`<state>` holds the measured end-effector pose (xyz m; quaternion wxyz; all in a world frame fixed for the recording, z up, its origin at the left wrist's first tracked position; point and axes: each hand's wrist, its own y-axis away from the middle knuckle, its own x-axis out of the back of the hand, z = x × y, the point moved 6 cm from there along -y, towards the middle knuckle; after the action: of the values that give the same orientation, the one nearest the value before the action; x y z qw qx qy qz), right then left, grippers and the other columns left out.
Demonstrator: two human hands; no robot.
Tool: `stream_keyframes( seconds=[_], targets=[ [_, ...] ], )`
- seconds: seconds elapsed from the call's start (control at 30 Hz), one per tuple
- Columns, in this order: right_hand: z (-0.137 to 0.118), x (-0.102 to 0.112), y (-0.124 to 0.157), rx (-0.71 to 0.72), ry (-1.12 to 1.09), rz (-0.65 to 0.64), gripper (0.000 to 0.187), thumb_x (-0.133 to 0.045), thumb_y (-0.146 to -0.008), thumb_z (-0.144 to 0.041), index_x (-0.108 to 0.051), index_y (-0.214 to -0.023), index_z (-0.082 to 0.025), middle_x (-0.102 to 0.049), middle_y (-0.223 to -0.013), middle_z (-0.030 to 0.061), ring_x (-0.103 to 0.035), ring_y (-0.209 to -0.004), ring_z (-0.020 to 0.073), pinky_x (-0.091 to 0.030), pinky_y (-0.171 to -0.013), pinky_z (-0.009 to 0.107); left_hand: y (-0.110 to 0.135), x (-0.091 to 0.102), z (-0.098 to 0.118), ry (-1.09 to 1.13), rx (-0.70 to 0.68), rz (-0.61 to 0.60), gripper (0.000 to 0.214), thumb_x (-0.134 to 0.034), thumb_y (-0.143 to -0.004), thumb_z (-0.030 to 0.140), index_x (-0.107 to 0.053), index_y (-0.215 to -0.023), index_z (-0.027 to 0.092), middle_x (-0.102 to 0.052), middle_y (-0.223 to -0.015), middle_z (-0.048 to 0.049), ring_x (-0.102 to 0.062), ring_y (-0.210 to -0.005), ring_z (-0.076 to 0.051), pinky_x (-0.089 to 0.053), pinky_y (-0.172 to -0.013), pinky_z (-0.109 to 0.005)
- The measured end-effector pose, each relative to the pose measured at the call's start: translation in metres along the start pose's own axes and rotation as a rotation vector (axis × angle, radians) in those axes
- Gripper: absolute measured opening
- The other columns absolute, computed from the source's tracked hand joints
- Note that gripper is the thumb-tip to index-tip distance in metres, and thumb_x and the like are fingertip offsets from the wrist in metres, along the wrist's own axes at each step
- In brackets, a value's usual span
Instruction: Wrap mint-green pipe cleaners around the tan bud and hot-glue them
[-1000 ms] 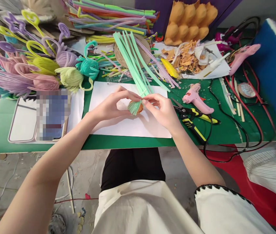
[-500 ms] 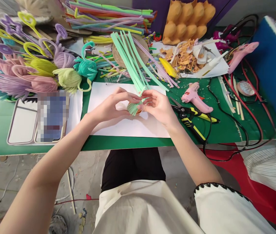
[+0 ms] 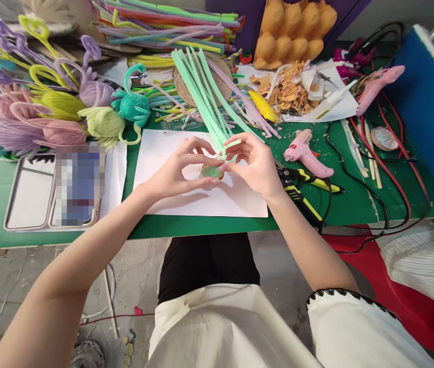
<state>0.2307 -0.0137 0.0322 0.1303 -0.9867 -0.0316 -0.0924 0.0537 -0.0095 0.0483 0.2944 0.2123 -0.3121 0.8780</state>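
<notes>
My left hand [image 3: 178,171] curves around a small rounded piece of mint-green pipe cleaners [image 3: 210,171] with an orange-brown edge. Its thumb lies below the piece and its fingers above. From the other side, my right hand [image 3: 257,163] pinches a mint-green strand at the top of this piece, its index finger and thumb close together. The fingers hide part of the piece. A fan of long mint-green pipe cleaners [image 3: 203,97] lies just beyond my fingertips. Under both hands is a sheet of white paper [image 3: 171,204].
Finished pipe-cleaner figures [image 3: 64,110] crowd the left, behind a phone [image 3: 81,186]. At right lie a pink glue gun [image 3: 307,156], yellow-black pliers [image 3: 303,179] and tangled cables [image 3: 401,189]. An orange egg tray [image 3: 295,33] and brown scraps [image 3: 288,89] stand behind.
My right fingers have shifted and a short strand end now sticks out above them. My left thumb and fingers have spread further around the green piece. The view has moved slightly.
</notes>
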Motion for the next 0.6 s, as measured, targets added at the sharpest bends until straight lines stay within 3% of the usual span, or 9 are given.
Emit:
stream_keyframes(
  seconds=[0.27,0.6],
  targets=[
    [-0.011,-0.002,-0.002,0.175,0.016,0.016,0.025,-0.083,-0.082,-0.032,-0.064,-0.097,-0.025,-0.07,-0.094,-0.0039,-0.071,-0.082,0.013,-0.059,-0.077,0.03,0.0,0.003,-0.004,0.048,0.021,0.154,0.018,-0.073,-0.093,0.05,-0.082,-0.103,0.037,-0.064,-0.108,-0.0058,-0.062,-0.108,-0.022,-0.052,-0.092,-0.04],
    [-0.009,-0.003,-0.008,0.278,0.168,0.065,0.016,-0.077,-0.089,-0.032,-0.064,-0.095,-0.026,-0.07,-0.092,-0.0018,-0.072,-0.089,0.0166,-0.065,-0.083,0.036,0.0,0.004,-0.013,0.07,0.081,0.185,0.021,-0.078,-0.087,0.055,-0.084,-0.093,0.036,-0.069,-0.112,-0.0058,-0.062,-0.109,-0.024,-0.053,-0.091,-0.044]
  ],
)
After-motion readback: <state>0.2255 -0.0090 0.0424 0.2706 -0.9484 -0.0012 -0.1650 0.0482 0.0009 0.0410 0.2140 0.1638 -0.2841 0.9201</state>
